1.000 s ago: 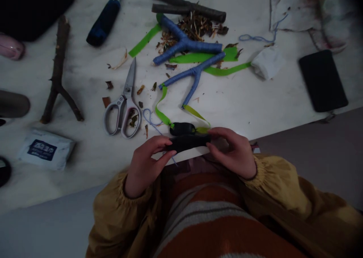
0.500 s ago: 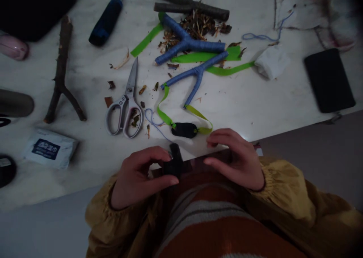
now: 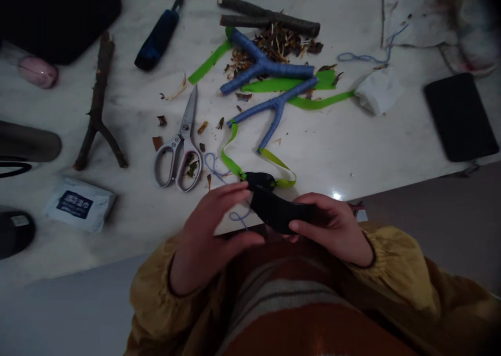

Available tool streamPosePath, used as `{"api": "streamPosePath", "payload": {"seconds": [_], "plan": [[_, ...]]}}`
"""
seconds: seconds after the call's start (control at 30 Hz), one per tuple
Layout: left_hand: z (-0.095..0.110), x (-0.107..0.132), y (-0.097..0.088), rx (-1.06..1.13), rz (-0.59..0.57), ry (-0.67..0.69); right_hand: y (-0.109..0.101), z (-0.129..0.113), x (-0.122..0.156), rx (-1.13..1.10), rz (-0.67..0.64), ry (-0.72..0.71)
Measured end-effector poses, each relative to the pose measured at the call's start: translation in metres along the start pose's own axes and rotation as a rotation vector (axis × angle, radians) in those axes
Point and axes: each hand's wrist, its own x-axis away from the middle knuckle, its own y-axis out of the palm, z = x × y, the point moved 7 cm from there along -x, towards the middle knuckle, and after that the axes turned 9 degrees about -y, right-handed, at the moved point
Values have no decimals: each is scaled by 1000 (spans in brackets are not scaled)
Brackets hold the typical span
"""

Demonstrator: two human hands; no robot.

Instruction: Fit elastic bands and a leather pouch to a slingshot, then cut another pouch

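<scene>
- Holding a soft black piece (image 3: 282, 212) is the right hand (image 3: 334, 229). Its thumb is on top and its fingers are below, pressed together on the piece.
- The black piece is in the air, just over the near edge of the table (image 3: 352, 147) and close to the person's tummy. I think it is kept there so both hands can get to it.
- The left hand (image 3: 209, 233) is curved, with its thumb and fingers apart. Its top fingertips touch the left end of the black piece, as if to keep it from wobbling.
- A thin blue thread (image 3: 238, 218) hangs in a little loop in the gap of the left hand. I cannot tell if any finger is holding it.
- Just past the hands lies a small blue fork (image 3: 274, 108). Two green bands (image 3: 229, 157) run from it to a black pad (image 3: 260, 179). The pad looks like the piece in the hands and lies near it.
- The scissors (image 3: 178, 155) lie shut, just left of the bands and near the left hand.
- Farther back are a big blue fork (image 3: 262, 66) and a heap of bark bits (image 3: 282, 40).
- A bare forked stick (image 3: 97, 110) lies well apart on the left.
</scene>
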Motion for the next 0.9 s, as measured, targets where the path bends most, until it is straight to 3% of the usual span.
{"api": "streamPosePath", "payload": {"seconds": [0.03,0.17,0.23,0.33,0.43,0.6,0.77,0.9], "plan": [[-11,-3,-2,34,-3,-70,-1,-1,0,-1,-15,-1],[-35,-6,17,278,-206,-255,3,-5,-2,70,-113,-38],[-43,-6,22,374,-192,-358,1,-7,-6,217,-72,-108],[-51,-10,19,365,-65,-460,-1,-17,-12,587,22,-295],[-50,-20,15,234,3,-441,5,-25,-20,853,21,-434],[-47,-39,9,-31,50,-370,8,-25,-35,1084,34,-442],[-55,-46,18,-125,-3,-366,15,-13,-41,1204,-27,-487],[-59,-41,21,-137,30,-402,17,-8,-42,1263,-56,-577]]}}
